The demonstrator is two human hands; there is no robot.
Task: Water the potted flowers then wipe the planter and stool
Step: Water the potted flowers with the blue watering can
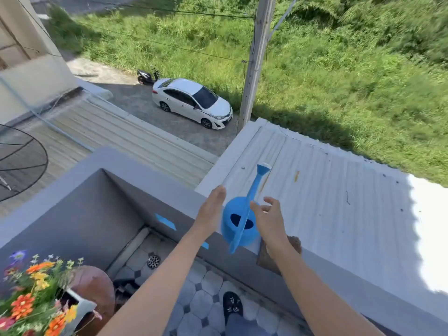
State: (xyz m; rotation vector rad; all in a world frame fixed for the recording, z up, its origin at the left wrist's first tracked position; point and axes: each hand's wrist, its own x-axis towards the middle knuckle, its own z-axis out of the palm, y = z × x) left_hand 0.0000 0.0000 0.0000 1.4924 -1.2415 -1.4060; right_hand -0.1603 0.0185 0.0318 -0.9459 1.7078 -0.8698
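Atop the balcony wall (169, 187) sits a blue watering can (238, 225), between both hands, fingers apart.

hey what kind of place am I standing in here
Most likely a small upper-floor balcony outdoors. A grey parapet wall encloses a tiled floor with a drain, and beyond the wall you look down on corrugated roofs and a parked white car.

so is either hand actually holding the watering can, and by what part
Neither, it seems. The blue watering can sits on the balcony wall between the open left hand and open right hand; neither is closed on its handle or body.
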